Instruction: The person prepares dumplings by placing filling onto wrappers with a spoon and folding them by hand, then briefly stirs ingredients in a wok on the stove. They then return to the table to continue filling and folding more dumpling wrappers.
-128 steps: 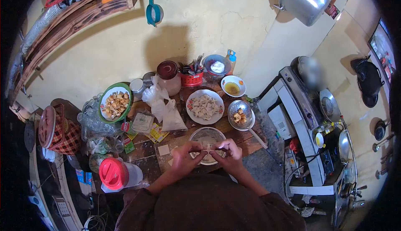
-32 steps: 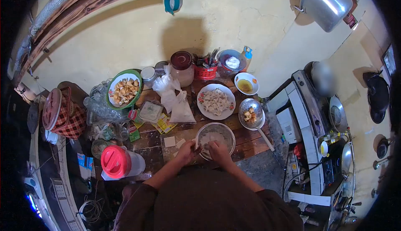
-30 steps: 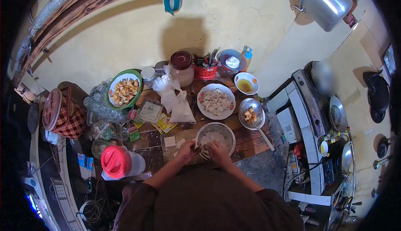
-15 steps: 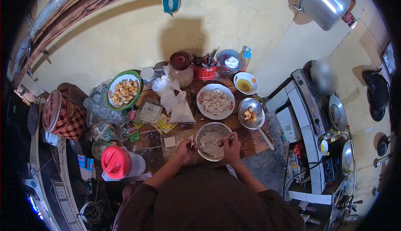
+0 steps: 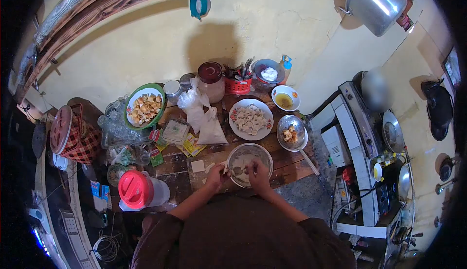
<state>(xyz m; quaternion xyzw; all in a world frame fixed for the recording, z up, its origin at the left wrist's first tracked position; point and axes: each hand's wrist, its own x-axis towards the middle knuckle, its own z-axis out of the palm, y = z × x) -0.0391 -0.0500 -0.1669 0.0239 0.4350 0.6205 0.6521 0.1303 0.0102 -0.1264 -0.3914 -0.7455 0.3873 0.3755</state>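
A metal bowl [image 5: 266,153] with a pale, pasty filling [image 5: 241,161] stands on the table in front of me. At its left rim my left hand [image 5: 215,176] is closed on a thin pale dough wrapper [image 5: 225,167], partly hidden by the fingers. Over the bowl, my right hand [image 5: 259,175] pinches a small spoon [image 5: 238,170], its tip close to the left hand. To the left lies a square dough wrapper [image 5: 198,166] on a board. Beyond the bowl, a floral plate [image 5: 235,129] carries several folded dumplings [image 5: 251,119].
On the right, a strainer ladle [image 5: 291,128] with fried pieces rests on a white bowl. A yellow-liquid bowl [image 5: 286,98], flour bags [image 5: 211,128], a green-rimmed basin [image 5: 156,90] and a red-lidded jug [image 5: 134,190] surround the work area. A stove [image 5: 357,116] stands at the right.
My right hand has moved left and slightly down inside the bowl's outline, bringing the spoon nearer my left hand. My left hand has shifted slightly right, still holding the wrapper.
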